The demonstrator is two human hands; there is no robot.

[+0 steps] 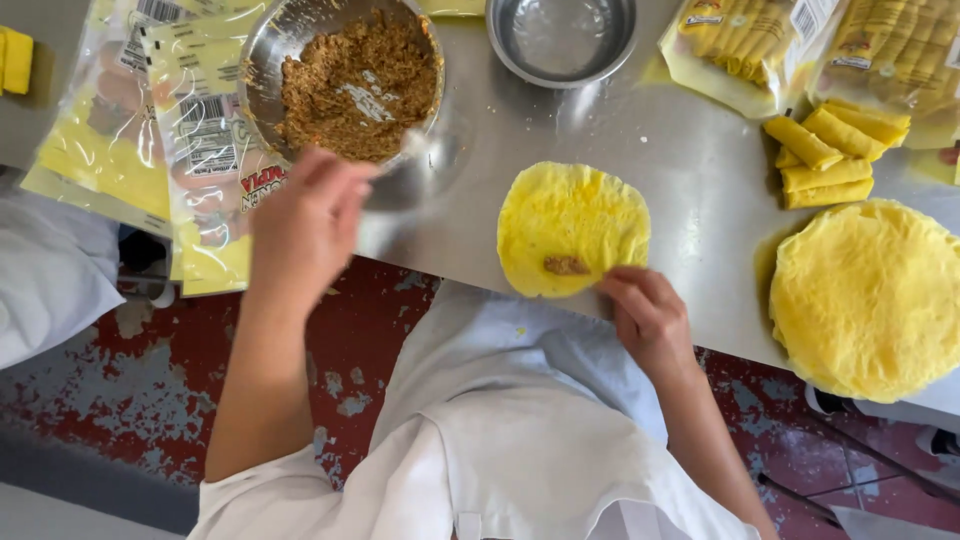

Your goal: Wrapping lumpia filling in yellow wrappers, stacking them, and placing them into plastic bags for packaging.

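Showing yellow wrapper at twelve o'clock, brown filling in silver bowl at ten, red mottled floor at seven.

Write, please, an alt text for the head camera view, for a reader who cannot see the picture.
Seen from above, a person's right hand pinches the near edge of a round yellow wrapper bearing a small dab of brown filling on a steel table. The left hand reaches toward a metal bowl of brown minced filling. A stack of wrappers and rolled yellow pieces lie at right.
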